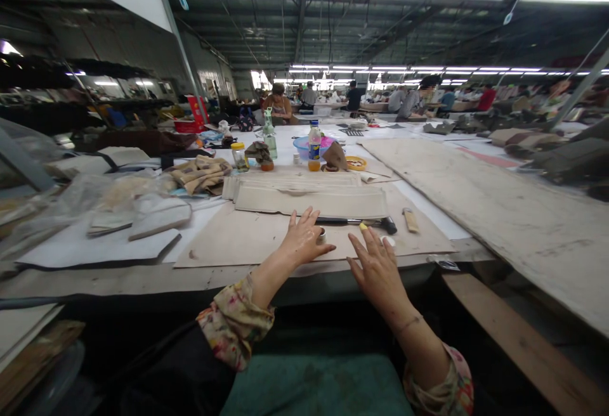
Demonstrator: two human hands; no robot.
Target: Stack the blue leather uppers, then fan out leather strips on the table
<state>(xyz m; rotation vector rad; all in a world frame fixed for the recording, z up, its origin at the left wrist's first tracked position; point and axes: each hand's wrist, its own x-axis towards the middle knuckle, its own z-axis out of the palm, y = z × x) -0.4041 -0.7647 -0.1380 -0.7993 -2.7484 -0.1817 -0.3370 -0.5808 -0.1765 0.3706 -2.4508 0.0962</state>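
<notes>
My left hand (301,240) is open, fingers stretched over the beige board (228,238). Close by its thumb side is a small round item (322,236), partly covered, its kind unclear. To the right, my right hand (378,265) is also open, fingers spread, with something yellow on one fingertip. A small whitish round object (389,240) shows beside its fingers; whether they touch it I cannot tell. Beyond both hands lies a hammer (349,221) with a black handle, along the near edge of a stack of long beige strips (309,200).
Right of the hammer lies a short tan block-like tool (410,220). Behind the strips stand a bottle of amber liquid (314,149), a yellow-lidded jar (240,157) and a green spray bottle (269,137). Large beige sheet material (476,194) covers the right side. People sit farther back.
</notes>
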